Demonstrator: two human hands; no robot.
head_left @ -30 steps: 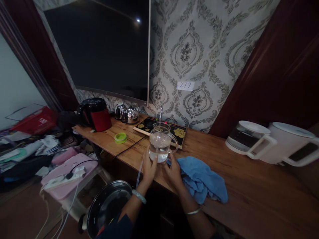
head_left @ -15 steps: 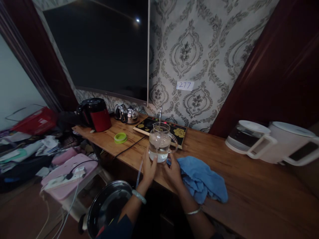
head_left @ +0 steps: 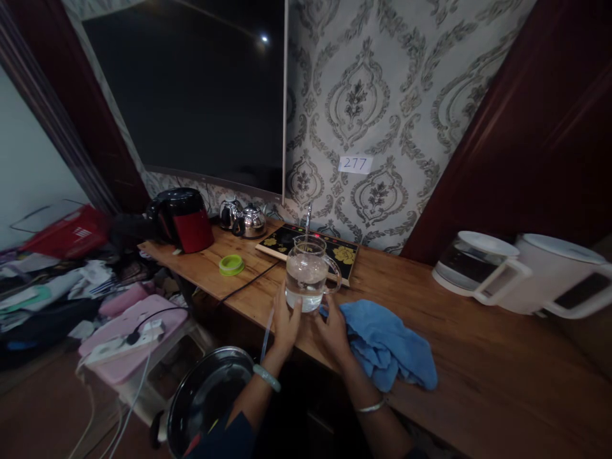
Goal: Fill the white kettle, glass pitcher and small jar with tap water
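Note:
A round clear glass teapot (head_left: 306, 280), without a lid and partly filled with water, is upright at the table's front, before a black cooktop (head_left: 342, 252) with gold flowers. My left hand (head_left: 287, 325) is closed around its lower left side, thumb against the glass. My right hand (head_left: 332, 328) is beside its base, below the glass handle, thumb and fingers apart; whether it touches the glass I cannot tell. A crumpled blue cloth (head_left: 389, 344) lies right beside my right hand. A thin metal spout (head_left: 308, 218) rises behind the teapot.
On the wooden table (head_left: 478, 357) are a green round lid (head_left: 231, 264), two small steel kettles (head_left: 252, 222), a red-and-black kettle (head_left: 194, 223) and white-handled jugs (head_left: 482, 261). Below left, a steel pot (head_left: 210, 395) and a pink stool (head_left: 134, 338) with power strips stand near my left arm.
The water inside the teapot looks calmer, with fewer ripples. Both hands and the teapot hold their places.

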